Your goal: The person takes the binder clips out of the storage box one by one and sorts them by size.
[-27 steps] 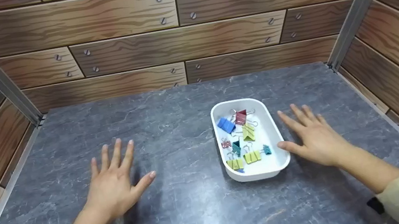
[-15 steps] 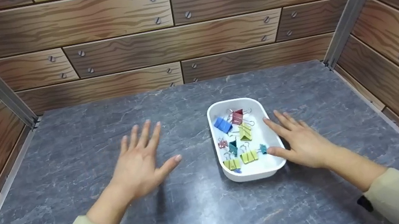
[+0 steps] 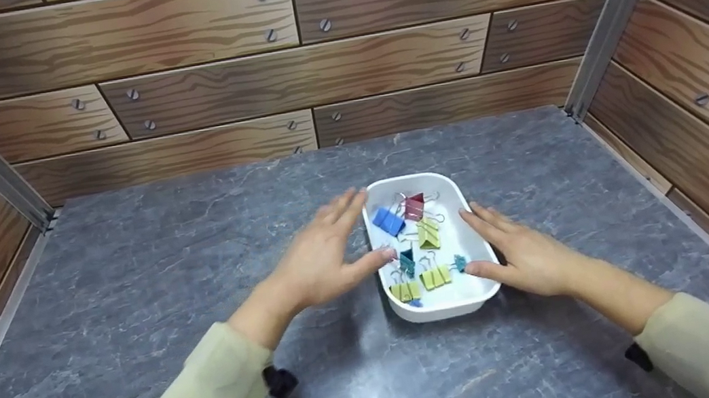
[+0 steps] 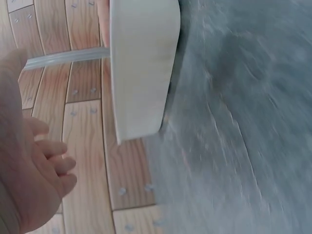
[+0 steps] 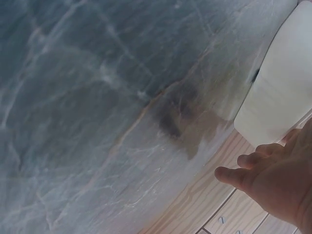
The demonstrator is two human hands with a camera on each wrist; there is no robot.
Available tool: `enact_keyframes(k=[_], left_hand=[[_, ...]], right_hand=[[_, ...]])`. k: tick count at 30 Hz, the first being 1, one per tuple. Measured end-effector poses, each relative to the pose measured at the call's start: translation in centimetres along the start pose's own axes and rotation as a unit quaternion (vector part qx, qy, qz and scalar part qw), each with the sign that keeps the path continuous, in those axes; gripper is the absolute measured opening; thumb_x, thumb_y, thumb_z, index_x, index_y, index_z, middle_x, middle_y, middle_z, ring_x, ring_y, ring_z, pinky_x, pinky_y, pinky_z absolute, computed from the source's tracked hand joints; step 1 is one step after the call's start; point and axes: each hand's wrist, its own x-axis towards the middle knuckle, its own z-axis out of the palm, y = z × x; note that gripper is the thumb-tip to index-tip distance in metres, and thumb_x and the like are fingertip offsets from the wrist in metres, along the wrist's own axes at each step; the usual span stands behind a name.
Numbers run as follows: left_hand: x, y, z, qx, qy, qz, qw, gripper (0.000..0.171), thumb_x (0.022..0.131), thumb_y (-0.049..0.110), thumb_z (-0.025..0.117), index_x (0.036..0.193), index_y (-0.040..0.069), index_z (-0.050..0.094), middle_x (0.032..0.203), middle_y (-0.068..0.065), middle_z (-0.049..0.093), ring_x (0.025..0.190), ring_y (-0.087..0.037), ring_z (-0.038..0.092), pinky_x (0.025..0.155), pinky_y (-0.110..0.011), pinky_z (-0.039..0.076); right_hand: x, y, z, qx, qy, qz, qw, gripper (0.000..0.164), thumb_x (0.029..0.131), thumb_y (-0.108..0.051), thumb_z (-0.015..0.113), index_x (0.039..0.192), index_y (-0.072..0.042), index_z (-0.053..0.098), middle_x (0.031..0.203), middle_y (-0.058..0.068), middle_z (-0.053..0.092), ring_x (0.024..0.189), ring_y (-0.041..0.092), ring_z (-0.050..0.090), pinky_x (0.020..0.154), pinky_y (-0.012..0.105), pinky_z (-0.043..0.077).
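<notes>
A white rectangular tray (image 3: pixel 441 314) stands on the table, holding several binder clips: a blue clip (image 3: pixel 388 221), a dark red clip (image 3: pixel 414 207), a yellow clip (image 3: pixel 428 234) and smaller teal and yellow ones. My left hand (image 3: pixel 318 258) is at the tray's left side, fingers extended, thumb over the near-left rim. A gap shows between its fingers and the tray wall (image 4: pixel 141 68) in the left wrist view. On the right side, my right hand (image 3: pixel 530 255) has its fingers stretched along the rim and its thumb over the tray; whether it touches cannot be told.
The grey marbled table (image 3: pixel 164 265) extends around the tray. Wood-patterned panels (image 3: pixel 210 94) wall it in at the back and both sides, with metal posts (image 3: pixel 604 15) at the rear corners.
My left hand has moved right, from well apart on the table to the tray's left side. My right hand has shifted slightly inward over the right rim. The tray keeps its place.
</notes>
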Motion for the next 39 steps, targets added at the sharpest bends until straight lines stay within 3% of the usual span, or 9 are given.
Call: enact_keyframes(k=[9, 12, 17, 20, 23, 26, 39], left_hand=[[2.4, -0.1, 2.2, -0.092, 0.004, 0.071, 0.9932, 0.089, 0.096, 0.064, 0.065, 0.166, 0.017, 0.038, 0.159, -0.010, 0.053, 0.142, -0.029, 0.053, 0.118, -0.045, 0.041], [2.9, -0.4, 2.7, -0.118, -0.004, 0.086, 0.9893, 0.079, 0.095, 0.056, 0.073, 0.157, 0.011, 0.053, 0.147, -0.010, 0.064, 0.133, -0.026, 0.062, 0.114, -0.040, 0.046], [3.8, -0.6, 3.3, -0.122, -0.029, 0.100, 0.9871, 0.057, 0.094, 0.045, 0.079, 0.134, 0.005, 0.072, 0.126, -0.009, 0.076, 0.118, -0.024, 0.070, 0.105, -0.039, 0.053], [4.2, -0.6, 3.5, -0.112, -0.049, 0.110, 0.9863, 0.047, 0.094, 0.041, 0.081, 0.124, 0.005, 0.077, 0.116, -0.007, 0.078, 0.111, -0.024, 0.072, 0.116, -0.042, 0.044], [4.5, -0.7, 3.7, -0.106, -0.067, 0.115, 0.9854, 0.040, 0.095, 0.038, 0.081, 0.119, 0.006, 0.079, 0.112, -0.005, 0.079, 0.107, -0.020, 0.073, 0.127, -0.046, 0.026], [4.7, -0.7, 3.9, -0.104, -0.078, 0.117, 0.9846, 0.034, 0.096, 0.034, 0.080, 0.115, 0.006, 0.080, 0.110, -0.004, 0.080, 0.107, -0.018, 0.073, 0.130, -0.048, 0.015], [5.0, -0.8, 4.6, -0.091, -0.097, 0.121, 0.9837, 0.019, 0.095, 0.023, 0.079, 0.107, 0.009, 0.081, 0.095, 0.002, 0.080, 0.093, -0.007, 0.072, 0.130, -0.047, 0.010]], right_hand=[[0.2, -0.1, 0.2, 0.005, -0.002, 0.003, 1.000, 0.091, 0.104, -0.064, 0.055, 0.171, -0.013, 0.020, 0.174, 0.019, 0.019, 0.157, 0.046, 0.022, 0.121, 0.067, 0.026], [0.2, -0.1, 0.1, 0.006, -0.004, 0.006, 1.000, 0.091, 0.104, -0.064, 0.055, 0.171, -0.014, 0.019, 0.174, 0.019, 0.019, 0.157, 0.045, 0.022, 0.121, 0.066, 0.027], [0.1, -0.1, -0.1, 0.007, -0.009, 0.012, 1.000, 0.091, 0.104, -0.065, 0.053, 0.171, -0.016, 0.017, 0.174, 0.020, 0.019, 0.157, 0.045, 0.022, 0.121, 0.066, 0.027], [0.1, 0.0, -0.1, 0.008, -0.010, 0.013, 1.000, 0.091, 0.104, -0.065, 0.053, 0.171, -0.016, 0.016, 0.174, 0.020, 0.019, 0.157, 0.045, 0.022, 0.121, 0.066, 0.026], [0.1, 0.0, -0.1, 0.010, -0.010, 0.014, 1.000, 0.091, 0.104, -0.065, 0.053, 0.172, -0.017, 0.016, 0.174, 0.020, 0.020, 0.157, 0.046, 0.023, 0.121, 0.067, 0.027], [0.2, 0.0, 0.1, 0.011, -0.009, 0.014, 1.000, 0.091, 0.104, -0.065, 0.053, 0.172, -0.016, 0.016, 0.173, 0.021, 0.020, 0.156, 0.046, 0.025, 0.120, 0.067, 0.028], [-0.1, -0.1, 0.4, 0.012, -0.004, 0.014, 1.000, 0.090, 0.104, -0.063, 0.055, 0.171, -0.015, 0.018, 0.171, 0.021, 0.026, 0.154, 0.046, 0.030, 0.120, 0.065, 0.030]])
